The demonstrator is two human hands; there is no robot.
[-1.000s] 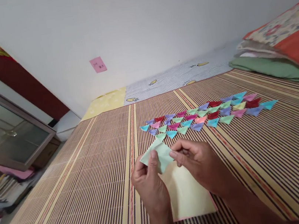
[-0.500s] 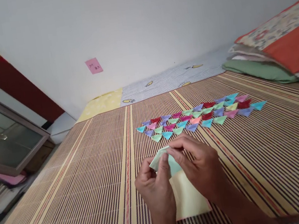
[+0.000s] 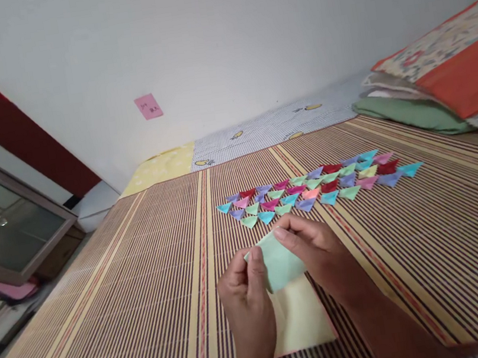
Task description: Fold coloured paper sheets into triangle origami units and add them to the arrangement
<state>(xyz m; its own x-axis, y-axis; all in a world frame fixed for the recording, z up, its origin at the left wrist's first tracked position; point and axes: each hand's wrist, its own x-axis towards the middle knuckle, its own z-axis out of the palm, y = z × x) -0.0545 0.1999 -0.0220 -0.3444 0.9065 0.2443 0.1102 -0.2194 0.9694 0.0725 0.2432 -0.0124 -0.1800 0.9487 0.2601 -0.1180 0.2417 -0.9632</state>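
Observation:
A sheet of light green paper [image 3: 282,262] is stretched between my two hands above the mat. My left hand [image 3: 248,294] pinches its left edge, thumb on the near face. At the upper right edge, my right hand [image 3: 317,251] grips it between thumb and curled fingers. Under and nearer to me lies a pale yellow square of paper [image 3: 302,319] with a pinkish edge. Beyond my hands, several small folded paper triangles [image 3: 307,205] in blue, green, red, pink and purple lie in staggered rows.
A striped bamboo mat [image 3: 147,288] covers the bed. Folded bedding with an orange and floral pillow [image 3: 466,76] is stacked at the back right. A pink note [image 3: 148,106] sticks to the white wall. A glass-panelled cabinet door [image 3: 1,208] stands at the left.
The green paper has gone from a bent, folded-over shape to a flatter face turned toward me. My thumbs have shifted along its top edge, and the view has moved slightly.

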